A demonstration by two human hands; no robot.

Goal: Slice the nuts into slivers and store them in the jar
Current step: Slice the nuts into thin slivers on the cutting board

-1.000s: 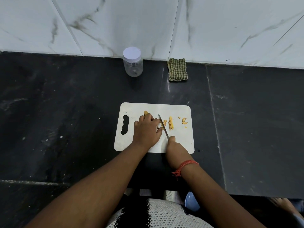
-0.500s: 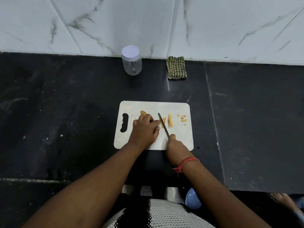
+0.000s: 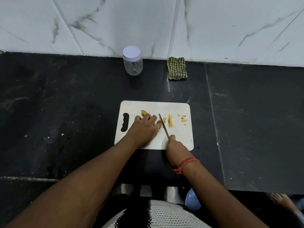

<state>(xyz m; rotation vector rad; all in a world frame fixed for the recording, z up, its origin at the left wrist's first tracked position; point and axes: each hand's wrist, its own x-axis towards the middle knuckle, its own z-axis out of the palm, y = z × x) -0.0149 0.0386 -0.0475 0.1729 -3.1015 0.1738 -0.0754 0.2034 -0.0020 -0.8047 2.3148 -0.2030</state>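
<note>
A white cutting board [image 3: 181, 137] lies on the black counter. My left hand [image 3: 144, 129] sits on the board with its fingertips curled over a nut beside the blade; that nut is mostly hidden. My right hand [image 3: 175, 146] grips the handle of a small knife [image 3: 163, 125], whose blade points away from me and rests just right of my left fingertips. Yellow slivers [image 3: 170, 120] lie right of the blade. A whole nut [image 3: 145, 113] shows behind my left hand. A clear jar [image 3: 133, 62] with a white lid stands closed by the wall.
A folded green checked cloth [image 3: 176, 68] lies by the wall, right of the jar. Small nut bits [image 3: 183, 118] sit near the board's right edge. A blue bowl [image 3: 192, 200] shows below the counter edge. A bare foot [image 3: 281, 200] is at the lower right.
The view has shifted slightly. Both hands stay in nearly the same place on the board, with the blade still beside my left fingertips.
</note>
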